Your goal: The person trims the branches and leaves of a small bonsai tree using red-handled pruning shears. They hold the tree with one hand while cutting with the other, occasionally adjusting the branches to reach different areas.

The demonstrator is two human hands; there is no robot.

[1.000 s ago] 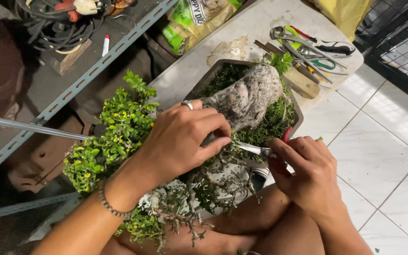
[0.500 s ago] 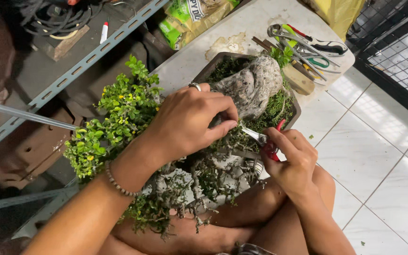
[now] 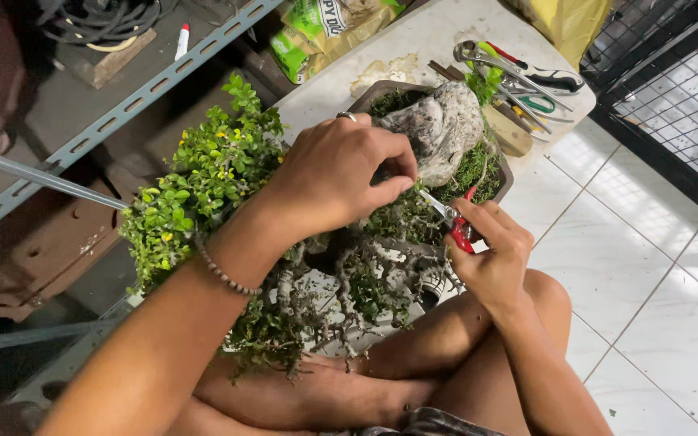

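Observation:
A small tree point(image 3: 203, 182) with green leaves and tiny yellow flowers grows over a grey rock point(image 3: 438, 129) in a dark shallow pot point(image 3: 373, 90) that rests on my crossed legs. My left hand point(image 3: 337, 173), with a ring and a bead bracelet, pinches a thin twig above the mossy middle of the planting. My right hand point(image 3: 490, 254) grips red-handled pruning scissors point(image 3: 452, 220), their blades pointing up-left toward my left fingertips. Bare grey branches point(image 3: 365, 282) hang over the pot's near rim.
Several scissors and pliers point(image 3: 519, 77) lie on a white board point(image 3: 414, 48) behind the pot, beside a green bag point(image 3: 317, 32). A metal shelf rail point(image 3: 123, 105) runs at the left with cables above. White floor tiles point(image 3: 648, 274) and a black wire grid point(image 3: 680, 105) are on the right.
Both hands have shifted slightly up and right over the planting. The scissors now point closer to my left fingertips, and the red handles show more.

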